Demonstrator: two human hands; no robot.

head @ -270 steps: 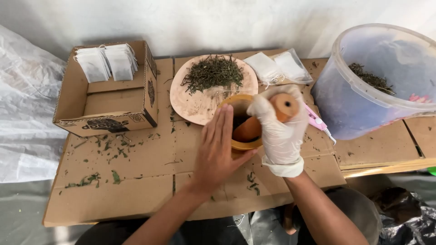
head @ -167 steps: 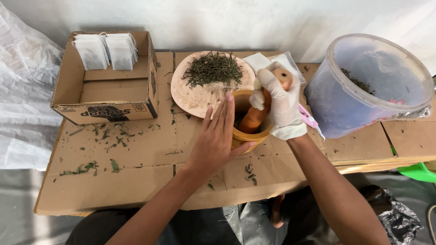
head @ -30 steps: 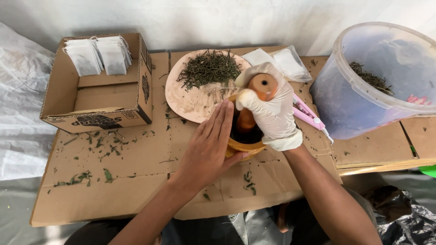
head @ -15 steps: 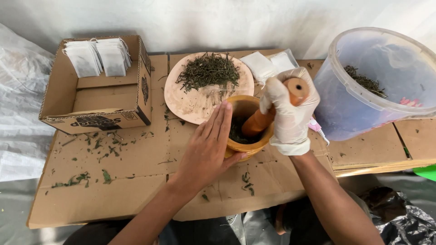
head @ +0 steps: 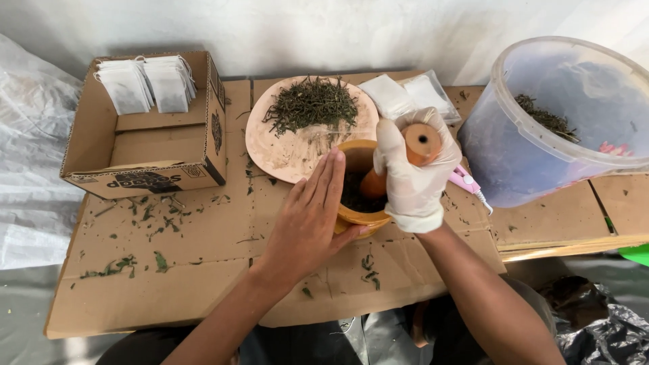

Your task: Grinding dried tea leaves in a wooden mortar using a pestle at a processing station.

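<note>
A small wooden mortar point(head: 356, 217) stands on cardboard near the front, with dark crushed herbs inside. My bare left hand point(head: 307, 220) lies flat against its left side, fingers straight and together, thumb under the front rim. My right hand point(head: 412, 179), in a white glove, is closed around a wooden pestle point(head: 420, 144) that slants down into the mortar. Just behind the mortar sits a round pinkish plate point(head: 287, 149) with a heap of dried green herbs point(head: 311, 105).
An open cardboard box point(head: 145, 149) at the left holds white paper sachets point(head: 145, 84). A big translucent bucket point(head: 561, 128) with herbs stands at the right. Clear packets point(head: 405, 94) and a pink tool point(head: 466, 182) lie beside it. Herb crumbs litter the cardboard point(head: 135, 284).
The pestle has kept swinging inside the mortar, its top moving left and then right between frames. My left hand has stayed against the mortar.
</note>
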